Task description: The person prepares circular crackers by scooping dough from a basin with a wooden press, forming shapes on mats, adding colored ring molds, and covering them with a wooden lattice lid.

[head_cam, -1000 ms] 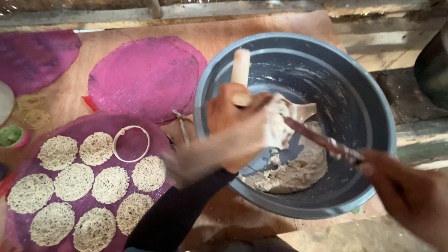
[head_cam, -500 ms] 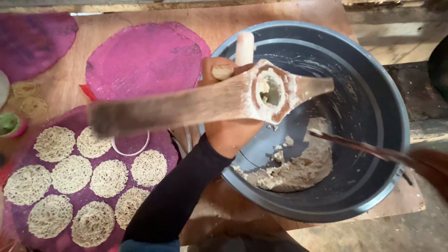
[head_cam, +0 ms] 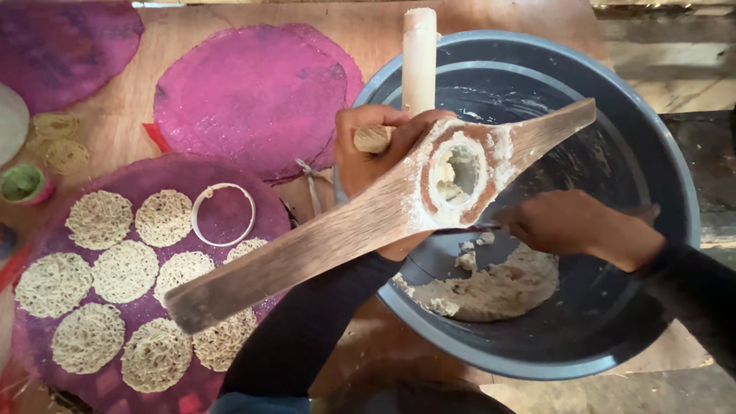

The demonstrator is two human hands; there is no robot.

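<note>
Fingers of the left hand (head_cam: 376, 149) are curled tight around the underside of a wooden noodle press (head_cam: 383, 211), a long flat paddle with a round hole in its wide middle, caked with pale dough. It is held tilted over the near-left rim of a large grey basin (head_cam: 652, 153), one arm pointing out over the basin and the longer arm reaching down toward the near-left part of the wooden bench (head_cam: 100, 138). A pale wooden plunger (head_cam: 419, 61) stands upright just behind that hand, at the far-left rim of the basin.

The right hand (head_cam: 575, 222) hovers inside the basin just beside the hole, fingers pinched narrow toward the press; a thin dark tip shows at the fingertips, but what it is cannot be told. Below it a lump of beige dough (head_cam: 491, 284) lies on the basin floor.

On the bench's left side, a purple round mat (head_cam: 222, 222) carries flat noodle nests (head_cam: 100, 220) in rows and a thin white ring (head_cam: 223, 214). A second purple mat (head_cam: 253, 92) lies bare behind it, and a third (head_cam: 61, 46) sits in the far-left corner. A small green-filled cup (head_cam: 23, 182) stands at the left edge.
</note>
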